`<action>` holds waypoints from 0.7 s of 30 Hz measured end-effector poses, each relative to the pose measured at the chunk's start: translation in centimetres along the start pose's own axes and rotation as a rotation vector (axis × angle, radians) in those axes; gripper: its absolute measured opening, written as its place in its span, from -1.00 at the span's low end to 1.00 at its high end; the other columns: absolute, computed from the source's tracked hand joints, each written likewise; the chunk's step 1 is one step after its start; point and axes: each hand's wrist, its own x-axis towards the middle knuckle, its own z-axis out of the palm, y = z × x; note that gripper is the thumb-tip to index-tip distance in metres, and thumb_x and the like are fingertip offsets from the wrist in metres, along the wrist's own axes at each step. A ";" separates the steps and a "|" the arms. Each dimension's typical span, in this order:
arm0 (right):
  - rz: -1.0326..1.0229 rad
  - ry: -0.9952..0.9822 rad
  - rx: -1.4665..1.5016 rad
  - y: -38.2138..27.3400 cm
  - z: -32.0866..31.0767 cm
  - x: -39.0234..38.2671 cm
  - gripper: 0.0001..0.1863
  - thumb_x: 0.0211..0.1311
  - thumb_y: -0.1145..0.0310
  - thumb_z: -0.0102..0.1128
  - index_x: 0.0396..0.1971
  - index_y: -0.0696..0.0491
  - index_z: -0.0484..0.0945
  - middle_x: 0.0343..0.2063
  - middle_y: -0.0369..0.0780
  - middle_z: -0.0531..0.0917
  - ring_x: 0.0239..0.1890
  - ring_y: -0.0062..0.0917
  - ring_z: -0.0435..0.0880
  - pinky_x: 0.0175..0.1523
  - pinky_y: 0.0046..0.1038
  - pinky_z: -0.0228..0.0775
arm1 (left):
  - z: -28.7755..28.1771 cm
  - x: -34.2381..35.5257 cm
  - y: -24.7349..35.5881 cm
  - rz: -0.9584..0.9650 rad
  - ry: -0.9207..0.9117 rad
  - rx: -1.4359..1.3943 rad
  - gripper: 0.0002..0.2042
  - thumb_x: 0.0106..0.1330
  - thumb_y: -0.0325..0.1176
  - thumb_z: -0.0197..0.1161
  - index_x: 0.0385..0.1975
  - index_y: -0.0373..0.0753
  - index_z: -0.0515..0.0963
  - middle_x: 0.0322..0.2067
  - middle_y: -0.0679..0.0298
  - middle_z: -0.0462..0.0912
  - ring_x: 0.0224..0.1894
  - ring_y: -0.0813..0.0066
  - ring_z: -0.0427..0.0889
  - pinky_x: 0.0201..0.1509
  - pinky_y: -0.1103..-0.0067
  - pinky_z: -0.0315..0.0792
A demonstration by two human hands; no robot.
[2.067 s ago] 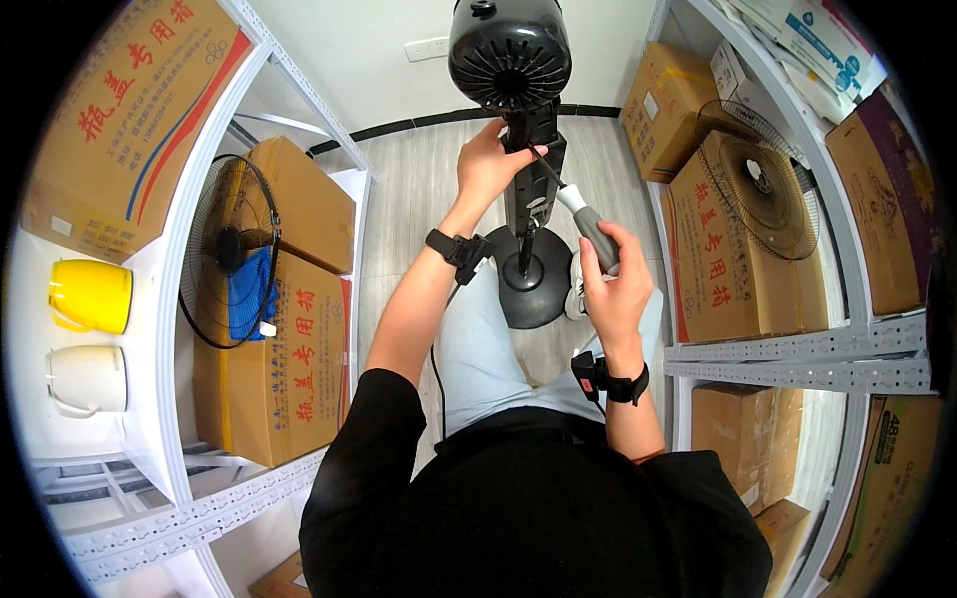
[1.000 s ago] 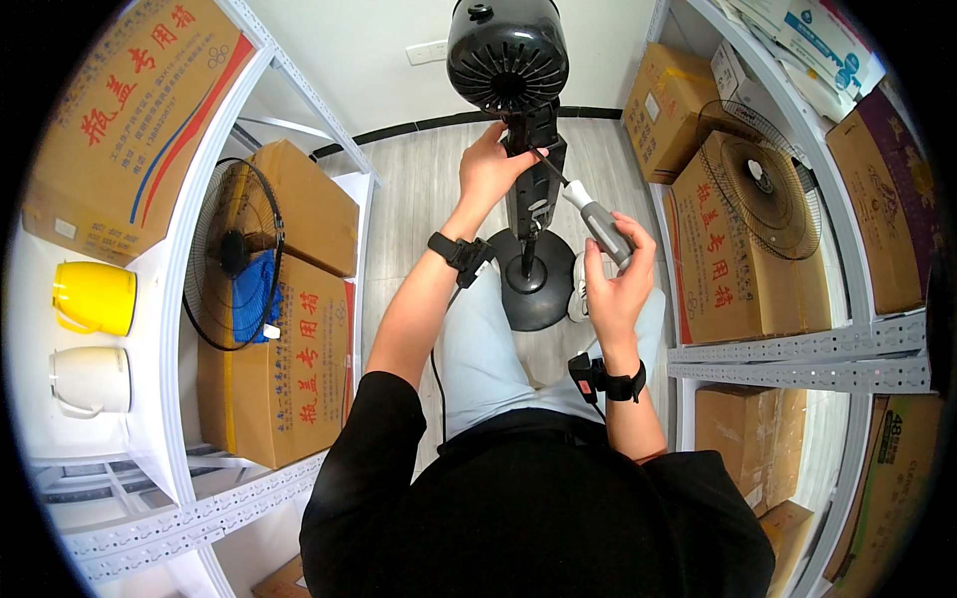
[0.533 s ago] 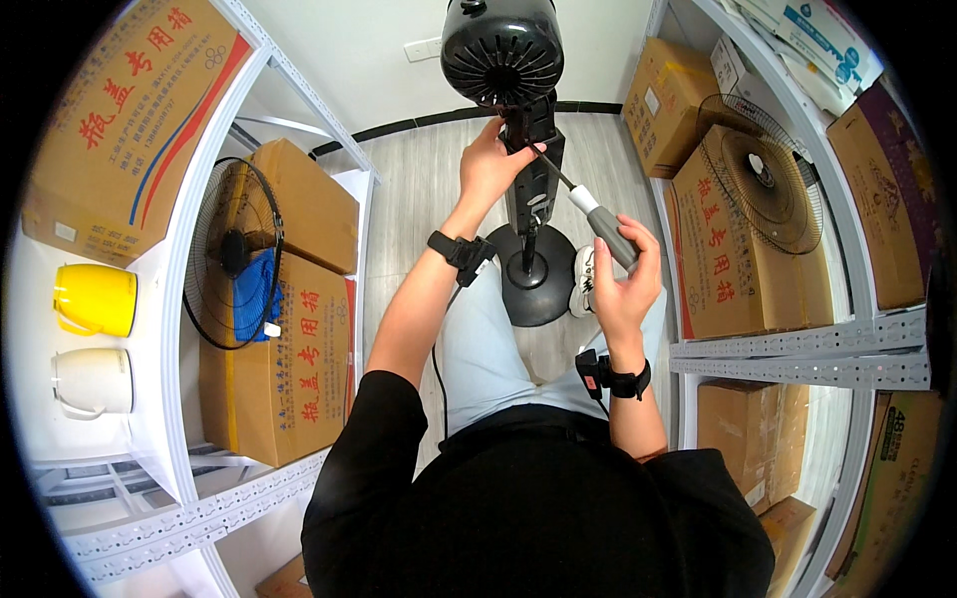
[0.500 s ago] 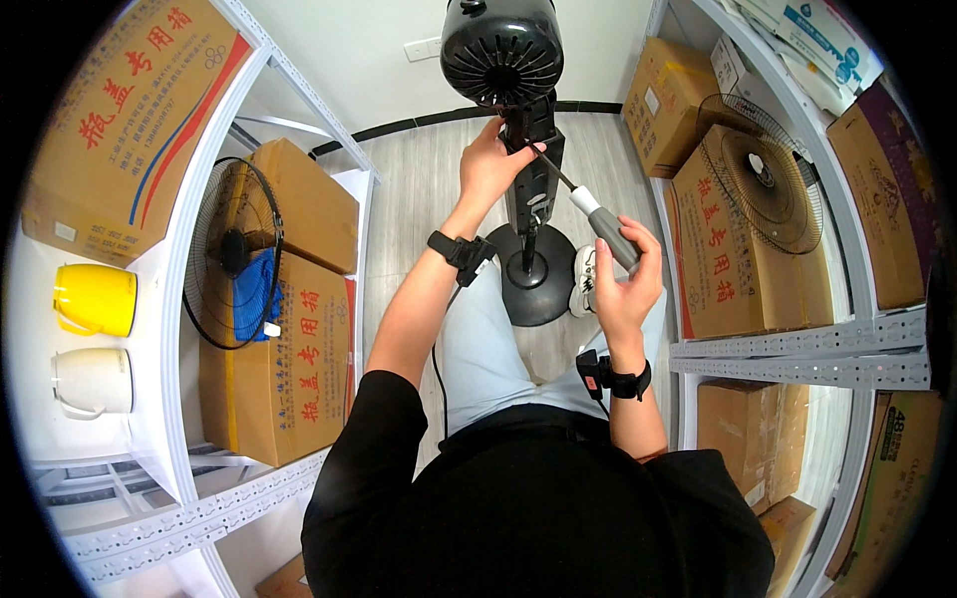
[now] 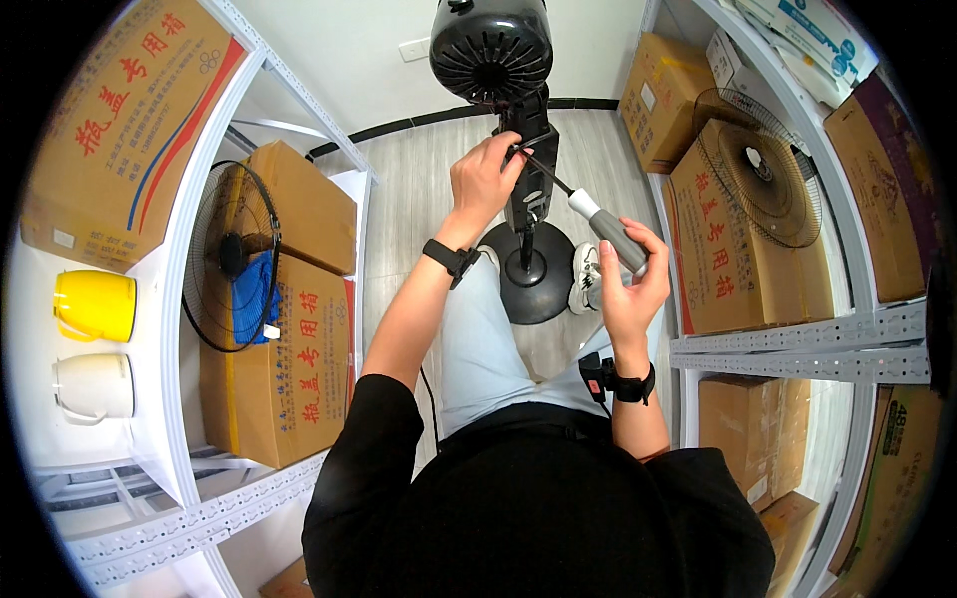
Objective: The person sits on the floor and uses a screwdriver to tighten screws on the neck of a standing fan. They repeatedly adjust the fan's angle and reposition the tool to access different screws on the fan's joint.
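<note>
A black pedestal fan without its blade and grille stands before me, its round motor housing (image 5: 490, 52) at the top and its disc base (image 5: 538, 297) on the floor. My right hand (image 5: 635, 291) is closed round the grey and white handle of a screwdriver (image 5: 608, 227). The shaft slants up and left, its tip at my left fingertips. Beside the fan's column (image 5: 534, 204), just below the motor housing, my left hand (image 5: 481, 182) is closed in a pinch at the screwdriver's tip; anything small between those fingers is too hidden to name.
On the left shelf a black fan grille (image 5: 232, 254) leans against cardboard boxes (image 5: 309, 349), near a yellow mug (image 5: 95, 305) and a white mug (image 5: 95, 387). Another wire grille (image 5: 758, 164) leans on boxes on the right shelf (image 5: 797, 344). A wall outlet (image 5: 414, 50) is behind the fan.
My left hand has come down and slightly left, drawing back from the fan's neck. The screwdriver's tip moved with it. My right hand keeps its grip, shifted slightly.
</note>
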 end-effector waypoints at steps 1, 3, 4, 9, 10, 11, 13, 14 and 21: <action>0.009 -0.002 0.005 0.0 -0.1 0.0 -0.68 0.04 0.56 0.32 -0.17 0.14 0.47 -0.14 -0.09 0.62 -0.09 -0.36 0.61 0.03 -0.40 0.41 | -0.1 0.0 -0.1 -0.012 -0.019 -0.009 -0.83 0.12 -0.35 0.32 -0.31 -0.19 0.54 -0.49 0.27 0.63 -0.52 0.29 0.60 -0.50 0.46 0.44; 0.028 -0.007 0.015 -0.1 -0.2 0.0 -0.68 0.05 0.56 0.31 -0.17 0.15 0.47 -0.14 -0.10 0.62 -0.09 -0.39 0.61 0.04 -0.41 0.40 | -0.3 -0.2 -0.4 -0.034 -0.056 -0.028 -0.86 0.13 -0.35 0.32 -0.36 -0.20 0.54 -0.48 0.27 0.64 -0.51 0.28 0.61 -0.49 0.46 0.44; 0.032 0.000 0.027 -0.3 -0.3 0.1 -0.69 0.07 0.55 0.31 -0.17 0.14 0.47 -0.14 -0.10 0.62 -0.09 -0.40 0.60 0.04 -0.41 0.40 | -0.4 -0.2 -0.6 -0.024 -0.035 -0.013 -0.86 0.15 -0.34 0.31 -0.37 -0.22 0.54 -0.49 0.26 0.63 -0.51 0.28 0.61 -0.50 0.46 0.44; 0.132 0.083 0.069 0.1 -0.7 0.9 -0.72 0.13 0.50 0.28 -0.15 0.14 0.47 -0.13 -0.13 0.62 -0.09 -0.44 0.60 0.04 -0.44 0.41 | -0.4 0.0 -1.4 -0.266 -0.069 -0.032 -0.87 0.31 -0.32 0.17 -0.36 -0.25 0.53 -0.62 0.31 0.52 -0.68 0.44 0.41 -0.60 0.55 0.27; 0.148 0.087 0.058 0.1 -0.6 1.2 -0.72 0.14 0.49 0.29 -0.15 0.14 0.47 -0.15 -0.14 0.62 -0.10 -0.46 0.60 0.02 -0.45 0.41 | -0.3 0.0 -2.1 -0.488 -0.057 -0.309 -0.85 0.34 -0.31 0.13 -0.35 -0.26 0.51 -0.63 0.33 0.47 -0.69 0.47 0.35 -0.62 0.57 0.22; 0.156 0.089 0.045 0.3 -0.4 1.3 -0.72 0.14 0.48 0.29 -0.15 0.14 0.47 -0.15 -0.14 0.62 -0.10 -0.46 0.60 0.01 -0.46 0.42 | 0.2 0.2 -3.1 -0.705 -0.042 -0.593 -0.83 0.37 -0.30 0.08 -0.33 -0.28 0.49 -0.64 0.34 0.42 -0.69 0.50 0.30 -0.64 0.59 0.17; 0.174 0.097 0.017 0.9 -0.1 1.5 -0.72 0.14 0.48 0.30 -0.16 0.14 0.47 -0.17 -0.15 0.62 -0.12 -0.48 0.60 -0.01 -0.47 0.42 | 0.6 0.5 -4.5 -1.009 -0.061 -1.072 -0.81 0.40 -0.30 0.00 -0.30 -0.31 0.45 -0.63 0.36 0.35 -0.68 0.55 0.21 -0.66 0.62 0.08; 0.184 0.101 0.020 1.1 0.0 1.6 -0.72 0.14 0.48 0.30 -0.16 0.14 0.48 -0.17 -0.16 0.63 -0.13 -0.49 0.60 -0.02 -0.48 0.43 | 0.4 0.6 -5.1 -1.098 -0.098 -1.266 -0.80 0.41 -0.31 -0.03 -0.28 -0.33 0.43 -0.61 0.36 0.33 -0.67 0.58 0.17 -0.66 0.64 0.05; 0.240 0.108 0.080 2.2 1.0 2.0 -0.73 0.15 0.45 0.30 -0.16 0.14 0.48 -0.22 -0.19 0.62 -0.18 -0.56 0.60 -0.08 -0.51 0.45 | -0.3 1.7 -5.4 -1.210 -0.105 -1.497 -0.69 0.27 -0.48 -0.06 -0.04 -0.48 0.39 -0.51 0.31 0.39 -0.55 0.59 0.23 -0.61 0.69 0.09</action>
